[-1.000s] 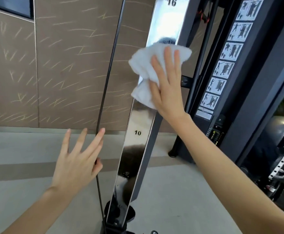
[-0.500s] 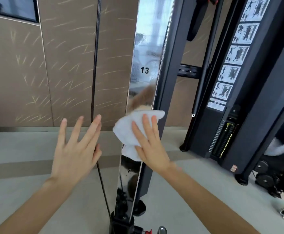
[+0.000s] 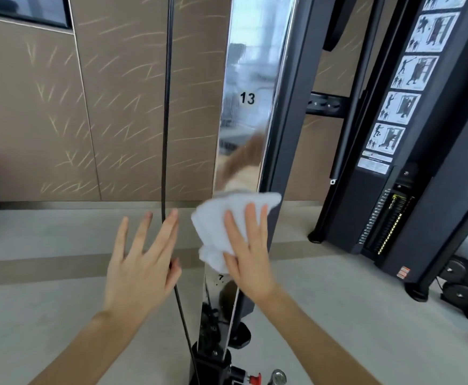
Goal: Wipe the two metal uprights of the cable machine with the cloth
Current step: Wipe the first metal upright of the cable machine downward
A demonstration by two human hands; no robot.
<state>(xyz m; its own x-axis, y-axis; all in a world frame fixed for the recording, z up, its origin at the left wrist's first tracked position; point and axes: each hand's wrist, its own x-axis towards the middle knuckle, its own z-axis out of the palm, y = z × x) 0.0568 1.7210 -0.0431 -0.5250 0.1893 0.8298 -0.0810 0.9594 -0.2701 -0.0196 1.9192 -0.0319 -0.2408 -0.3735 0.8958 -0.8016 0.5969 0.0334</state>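
Observation:
A shiny chrome upright (image 3: 250, 79) of the cable machine runs from the top of the view down to its black base, marked with the numbers 13 and 7. My right hand (image 3: 250, 251) presses a crumpled white cloth (image 3: 218, 226) flat against the upright, between those two numbers. My left hand (image 3: 143, 262) is spread open, its fingers resting against the thin black cable (image 3: 167, 107) left of the upright. A second chrome upright is not in view.
A black frame post (image 3: 296, 107) stands just behind the upright. To the right is the black weight stack tower (image 3: 410, 176) with an exercise chart. A brown panelled wall (image 3: 102, 107) is behind, and weight plates (image 3: 460, 287) lie on the grey floor at the right.
My right hand has slid the cloth down the upright from about the 16 mark to just above the 7. In the last half second both hands stay nearly still.

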